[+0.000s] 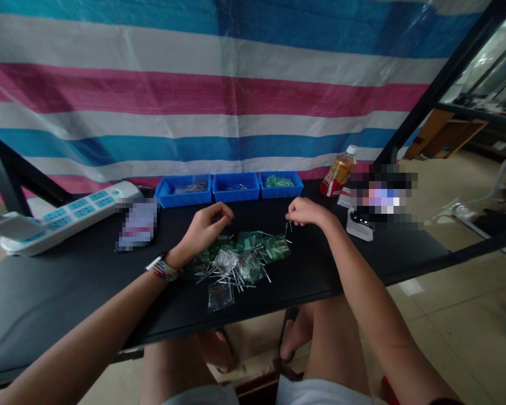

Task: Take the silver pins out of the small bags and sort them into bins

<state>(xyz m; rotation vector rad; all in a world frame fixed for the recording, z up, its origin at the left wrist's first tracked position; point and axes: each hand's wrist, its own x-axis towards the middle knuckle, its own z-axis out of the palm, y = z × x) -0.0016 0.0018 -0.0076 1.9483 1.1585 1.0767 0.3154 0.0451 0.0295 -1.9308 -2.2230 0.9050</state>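
A: Nearest, what's on the black flat worktop (67,292)?

B: A small clear plastic bag (220,296) close to the front edge, then a loose heap of thin silver metal pins and green-tinted little bags (244,256) lying between the two wrists.

A: And the hands?

B: The left hand (206,225), with a beaded multicolour bracelet (165,270) on its wrist, hovers over the heap's left side; its grip is pressed together, thumb against fingertips, but what it pinches is too small to tell. The right hand (306,212) has its grip pinching a few of the thin silver pins (288,226), which hang point-down just above the heap's right end.

A: Farther back?

B: A long white power strip with turquoise sockets (76,214) at the left, a white small device (360,224) at the right. Behind, three blue plastic trays (236,188) in a row, and a clear bottle of amber drink with a red label (339,173). Its writing can't be read. A pink, white and blue striped tarpaulin (219,95) hangs beyond.
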